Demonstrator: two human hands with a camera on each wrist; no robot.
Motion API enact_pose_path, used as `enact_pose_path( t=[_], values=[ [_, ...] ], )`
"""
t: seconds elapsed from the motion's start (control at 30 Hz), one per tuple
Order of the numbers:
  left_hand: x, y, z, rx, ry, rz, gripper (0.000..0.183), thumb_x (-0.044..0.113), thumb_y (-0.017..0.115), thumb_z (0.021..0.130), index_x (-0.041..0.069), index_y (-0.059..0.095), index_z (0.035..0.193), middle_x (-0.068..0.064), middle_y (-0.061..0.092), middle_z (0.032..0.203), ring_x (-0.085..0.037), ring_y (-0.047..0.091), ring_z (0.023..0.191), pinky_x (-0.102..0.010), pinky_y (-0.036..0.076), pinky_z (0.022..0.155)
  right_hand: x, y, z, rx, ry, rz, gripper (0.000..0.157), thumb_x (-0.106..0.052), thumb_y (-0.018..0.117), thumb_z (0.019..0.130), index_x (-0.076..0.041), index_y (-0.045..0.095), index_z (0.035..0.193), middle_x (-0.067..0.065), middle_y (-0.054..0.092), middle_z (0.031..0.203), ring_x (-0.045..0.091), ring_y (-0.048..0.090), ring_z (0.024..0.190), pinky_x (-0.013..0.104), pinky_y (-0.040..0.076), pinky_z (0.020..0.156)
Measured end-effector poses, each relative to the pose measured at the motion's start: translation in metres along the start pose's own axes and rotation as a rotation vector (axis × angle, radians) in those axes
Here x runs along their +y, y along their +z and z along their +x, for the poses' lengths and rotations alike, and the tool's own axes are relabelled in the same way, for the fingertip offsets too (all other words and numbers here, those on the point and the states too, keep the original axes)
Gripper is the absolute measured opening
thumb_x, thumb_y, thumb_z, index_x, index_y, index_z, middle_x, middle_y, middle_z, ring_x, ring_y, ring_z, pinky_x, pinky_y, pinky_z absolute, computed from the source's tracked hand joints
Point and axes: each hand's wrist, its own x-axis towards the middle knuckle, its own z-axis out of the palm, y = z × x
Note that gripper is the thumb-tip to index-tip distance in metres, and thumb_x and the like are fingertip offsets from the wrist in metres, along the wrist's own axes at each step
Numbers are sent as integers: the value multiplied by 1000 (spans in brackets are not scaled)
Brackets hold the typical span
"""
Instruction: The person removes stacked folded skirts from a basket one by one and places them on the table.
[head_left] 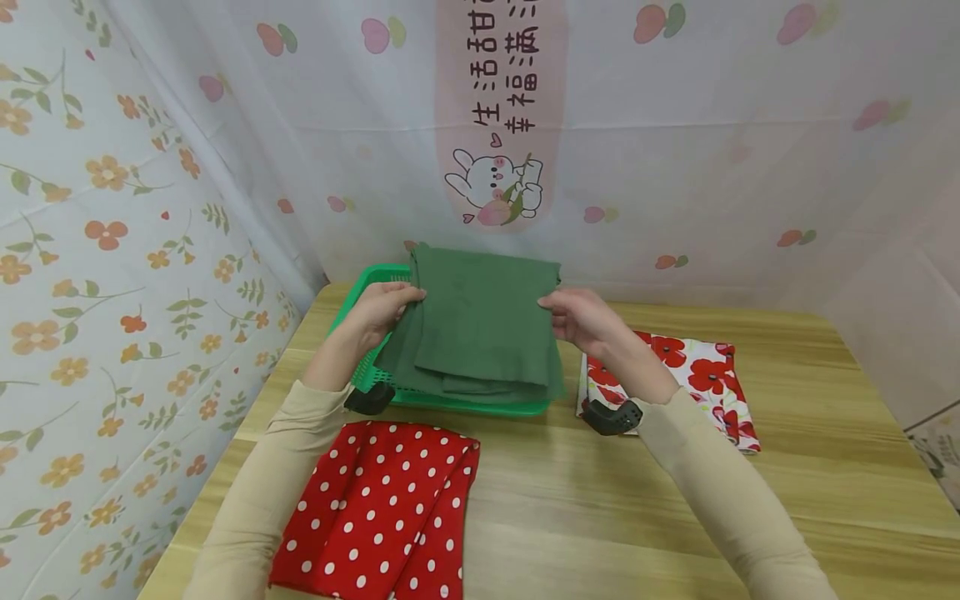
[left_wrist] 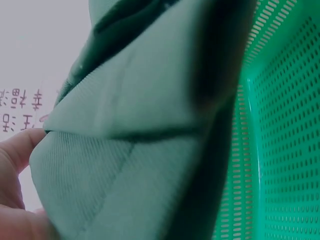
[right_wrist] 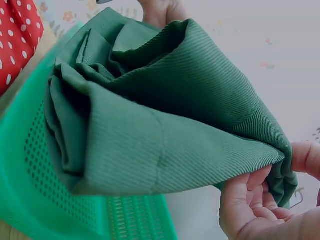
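A folded dark green cloth (head_left: 487, 317) hangs above a green plastic basket (head_left: 457, 406), covering most of it in the head view. My left hand (head_left: 386, 308) pinches the cloth's left edge between thumb and fingers. On the opposite edge, my right hand (head_left: 581, 317) grips the fabric. Several layered folds of the green cloth (right_wrist: 185, 145) show in the right wrist view, with the right-hand fingers (right_wrist: 245, 205) curled under one corner. In the left wrist view the left thumb and fingers touch the cloth (left_wrist: 125, 100) beside the perforated basket wall (left_wrist: 290, 125).
Red cloth with white polka dots (head_left: 382, 508) lies folded at the front left of the wooden table (head_left: 570, 517). A folded white cloth with red flowers (head_left: 708, 367) lies to the right, partly behind my right forearm. A printed curtain (head_left: 637, 167) hangs behind the table.
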Motion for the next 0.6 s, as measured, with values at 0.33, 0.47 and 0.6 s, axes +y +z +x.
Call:
enact_pose_path(
  t=[0.33,0.47,0.6],
  values=[
    [-8,10,-15,-59,43,-74,20,12,54,93,9,51,74,6,39,54,-4,45,54,-17,42,56,4,-7,-29,-24,2,-4,29,-1,47,92,-12,50,66,-3,52,67,7,50,59,20,45,60],
    [-13,15,-20,-77,40,-79,25,12,55,93,10,48,69,5,35,53,-5,42,52,-18,38,54,7,-10,-39,-41,1,2,25,0,46,93,-10,58,74,-3,58,71,8,55,62,20,46,61],
    [-16,21,-26,-89,48,-65,26,11,54,93,10,46,69,4,30,53,-8,31,50,-20,29,52,11,-15,-47,-67,-15,-1,28,0,45,93,-11,58,72,-4,57,69,7,54,61,19,46,60]
  ],
)
